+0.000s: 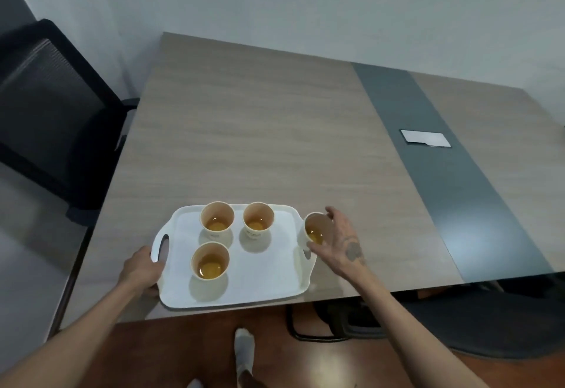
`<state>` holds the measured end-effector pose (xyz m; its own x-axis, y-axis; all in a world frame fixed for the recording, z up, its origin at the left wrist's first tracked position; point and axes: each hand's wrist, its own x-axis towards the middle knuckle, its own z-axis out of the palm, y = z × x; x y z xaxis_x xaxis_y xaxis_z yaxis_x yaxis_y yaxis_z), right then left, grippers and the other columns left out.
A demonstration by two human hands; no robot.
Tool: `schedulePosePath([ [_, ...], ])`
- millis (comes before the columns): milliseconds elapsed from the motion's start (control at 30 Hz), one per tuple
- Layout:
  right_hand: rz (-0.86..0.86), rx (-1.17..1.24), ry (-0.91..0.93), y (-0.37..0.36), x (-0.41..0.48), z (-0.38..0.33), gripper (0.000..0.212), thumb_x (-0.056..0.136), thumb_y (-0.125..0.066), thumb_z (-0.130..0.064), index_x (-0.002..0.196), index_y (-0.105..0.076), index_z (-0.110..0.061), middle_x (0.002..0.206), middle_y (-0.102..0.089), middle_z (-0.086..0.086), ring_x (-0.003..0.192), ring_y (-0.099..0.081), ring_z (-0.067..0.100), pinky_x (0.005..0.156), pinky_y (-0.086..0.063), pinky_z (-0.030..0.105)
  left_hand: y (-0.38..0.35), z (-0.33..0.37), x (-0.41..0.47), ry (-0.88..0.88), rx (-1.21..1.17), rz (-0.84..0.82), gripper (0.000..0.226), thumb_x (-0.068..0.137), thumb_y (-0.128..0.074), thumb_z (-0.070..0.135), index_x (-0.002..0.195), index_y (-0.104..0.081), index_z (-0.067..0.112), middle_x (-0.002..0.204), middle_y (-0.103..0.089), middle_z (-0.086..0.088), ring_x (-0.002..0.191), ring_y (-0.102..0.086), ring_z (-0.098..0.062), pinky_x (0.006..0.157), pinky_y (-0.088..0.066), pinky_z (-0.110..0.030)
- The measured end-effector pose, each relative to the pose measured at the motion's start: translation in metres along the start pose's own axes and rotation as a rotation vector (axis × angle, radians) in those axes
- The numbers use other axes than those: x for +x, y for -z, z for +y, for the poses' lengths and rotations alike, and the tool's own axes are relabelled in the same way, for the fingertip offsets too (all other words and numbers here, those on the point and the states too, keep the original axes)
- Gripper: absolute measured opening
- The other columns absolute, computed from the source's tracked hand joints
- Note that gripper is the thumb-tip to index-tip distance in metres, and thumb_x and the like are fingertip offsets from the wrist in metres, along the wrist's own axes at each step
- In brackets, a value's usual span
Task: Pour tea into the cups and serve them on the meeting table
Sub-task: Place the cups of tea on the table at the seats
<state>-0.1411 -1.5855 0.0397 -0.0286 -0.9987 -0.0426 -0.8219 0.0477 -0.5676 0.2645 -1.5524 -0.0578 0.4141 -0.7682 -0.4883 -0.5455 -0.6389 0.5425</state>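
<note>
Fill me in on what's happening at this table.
A person is serving tea. Their left hand grips the handle of the white tray at the near edge of the table. Three cups of tea stand on the tray. Their right hand holds a fourth cup just past the tray's right rim.

Left hand (143, 268): fingertips hidden under the tray (263, 283) rim. Right hand (342, 241) covers the right wall of the fourth cup (316, 228). That cup hides part of the tray's right handle, and I can't tell if it is lifted or resting. Print on the back-right cup (258, 224) is too small to read. Black chair (46, 106) is cut by the left edge. Second chair (477, 326) is mostly under the table (275, 127). Foot (244, 348), probably socked, is blurred.
</note>
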Motion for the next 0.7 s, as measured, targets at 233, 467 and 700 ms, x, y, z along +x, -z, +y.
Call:
schedulePosePath([
  [233,0.023,-0.073,-0.231,0.025,0.049,0.058,0.088,0.068,-0.086,-0.023,0.143,-0.044,-0.004,0.136,-0.049,0.015,0.126,-0.048,0.031,0.106,-0.036,0.032,-0.001,0.006,0.005,0.031,0.040,0.008,0.025,0.096,-0.058,0.033,0.085,-0.062,0.011,0.082,-0.069,-0.013,0.069,-0.067,-0.032,0.054,-0.061,-0.043],
  [467,0.020,-0.091,-0.317,0.029,0.068,0.086,0.087,0.069,-0.087,-0.024,0.143,-0.044,-0.002,0.137,-0.049,0.017,0.126,-0.048,0.033,0.106,-0.035,0.033,-0.003,0.010,0.007,0.052,0.054,0.017,0.010,0.094,-0.061,0.017,0.095,-0.062,0.008,0.088,-0.066,-0.015,0.067,-0.061,-0.027,0.044,-0.050,-0.034],
  [700,0.017,-0.122,-0.325,0.029,0.068,0.087,0.081,0.069,-0.086,-0.024,0.137,-0.049,-0.002,0.130,-0.051,0.016,0.121,-0.050,0.033,0.102,-0.038,0.033,-0.003,0.007,0.009,0.064,0.023,0.016,0.008,0.094,-0.062,0.015,0.097,-0.061,0.008,0.089,-0.066,-0.014,0.067,-0.061,-0.024,0.035,-0.047,-0.028],
])
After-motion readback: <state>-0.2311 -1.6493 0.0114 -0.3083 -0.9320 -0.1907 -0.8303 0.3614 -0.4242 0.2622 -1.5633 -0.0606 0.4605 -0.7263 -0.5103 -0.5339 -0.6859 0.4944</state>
